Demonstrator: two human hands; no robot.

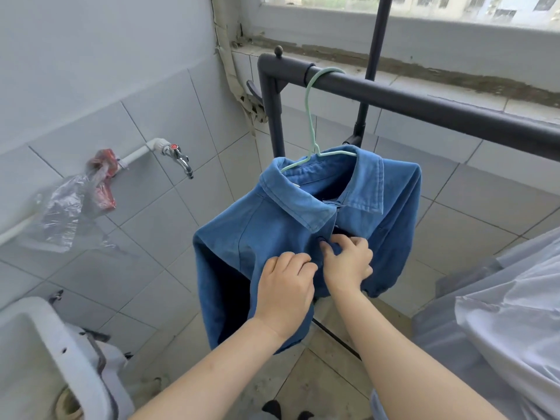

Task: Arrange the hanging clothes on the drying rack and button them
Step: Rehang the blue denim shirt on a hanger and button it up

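A blue denim shirt (272, 225) hangs on a pale green hanger (312, 122) hooked over the dark grey rail of the drying rack (424, 107). Both hands meet at the shirt's front placket just below the collar. My left hand (285, 286) pinches the left edge of the placket. My right hand (348, 259) grips the right edge, thumb and fingertips pressed around a button there. The lower part of the shirt front is hidden behind my hands and forearms.
A tiled wall stands behind, with a tap (178, 156) and a crumpled plastic bag (75, 201) on a white pipe at the left. A white sink (45, 344) sits at lower left. Translucent plastic sheeting (500, 313) covers something at the right. A window ledge (394, 56) runs above the rack.
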